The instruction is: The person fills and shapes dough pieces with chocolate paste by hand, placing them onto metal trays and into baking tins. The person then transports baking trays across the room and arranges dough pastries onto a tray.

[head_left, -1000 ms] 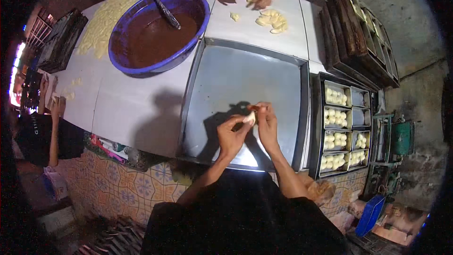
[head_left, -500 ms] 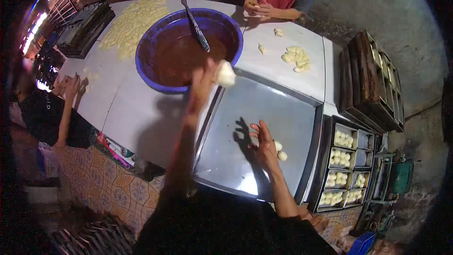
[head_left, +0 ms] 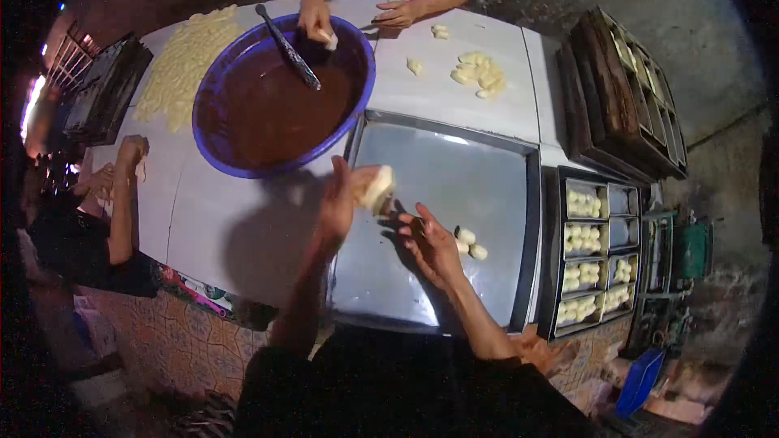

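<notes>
My left hand [head_left: 341, 203], slightly blurred, holds a pale piece of dough [head_left: 379, 188] over the left part of a large metal tray [head_left: 355, 300], near the blue basin [head_left: 203, 138] of brown chocolate-coloured mixture. My right hand [head_left: 434, 247] is open above the tray, fingers apart and loosely curved. Just right of it, a few small filled dough pieces [head_left: 472, 245] lie on the tray. A long spoon-like utensil [head_left: 292, 53] rests in the basin.
Across the table, a co-worker's hands [head_left: 316, 20] handle dough by loose pieces [head_left: 479, 73]. Another worker's hands [head_left: 130, 158] are at the left, below many dough pieces [head_left: 187, 65]. Dough-filled tins [head_left: 583, 239] and stacked pans [head_left: 625, 89] stand right; dark stacks [head_left: 101, 89] stand left.
My hands, together earlier, are apart. My left hand swung up toward the basin, then came down with the dough. Small pieces appear on the tray. The far co-worker's hand moved over the basin.
</notes>
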### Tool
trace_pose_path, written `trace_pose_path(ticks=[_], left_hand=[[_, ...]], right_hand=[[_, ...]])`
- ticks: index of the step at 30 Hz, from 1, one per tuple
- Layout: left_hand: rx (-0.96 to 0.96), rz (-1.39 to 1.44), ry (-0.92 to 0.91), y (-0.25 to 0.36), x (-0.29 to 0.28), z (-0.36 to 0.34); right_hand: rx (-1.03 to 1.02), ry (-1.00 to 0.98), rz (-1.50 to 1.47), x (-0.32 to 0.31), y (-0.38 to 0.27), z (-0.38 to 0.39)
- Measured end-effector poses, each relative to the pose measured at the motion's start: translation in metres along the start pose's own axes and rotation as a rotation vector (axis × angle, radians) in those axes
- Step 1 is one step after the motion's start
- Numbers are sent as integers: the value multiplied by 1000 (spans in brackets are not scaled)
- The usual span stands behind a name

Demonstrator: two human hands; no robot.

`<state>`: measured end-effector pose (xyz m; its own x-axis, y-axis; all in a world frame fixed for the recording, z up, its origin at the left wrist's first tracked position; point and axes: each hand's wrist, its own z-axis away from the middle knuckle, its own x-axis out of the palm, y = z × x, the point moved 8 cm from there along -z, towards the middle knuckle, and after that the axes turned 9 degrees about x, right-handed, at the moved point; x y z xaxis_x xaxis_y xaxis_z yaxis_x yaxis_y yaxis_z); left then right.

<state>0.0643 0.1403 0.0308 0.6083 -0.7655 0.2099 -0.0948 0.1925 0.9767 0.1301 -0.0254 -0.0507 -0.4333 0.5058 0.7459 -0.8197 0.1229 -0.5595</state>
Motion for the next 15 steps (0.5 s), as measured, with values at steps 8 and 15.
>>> trace_pose_path(ticks=[8,15], left_hand=[[-288,415,134,-67,71,89],[55,-138,-144,-60,96,103]], right_hand=[[-544,363,1041,17,-33,60],[-727,348,812,-10,-66,97]])
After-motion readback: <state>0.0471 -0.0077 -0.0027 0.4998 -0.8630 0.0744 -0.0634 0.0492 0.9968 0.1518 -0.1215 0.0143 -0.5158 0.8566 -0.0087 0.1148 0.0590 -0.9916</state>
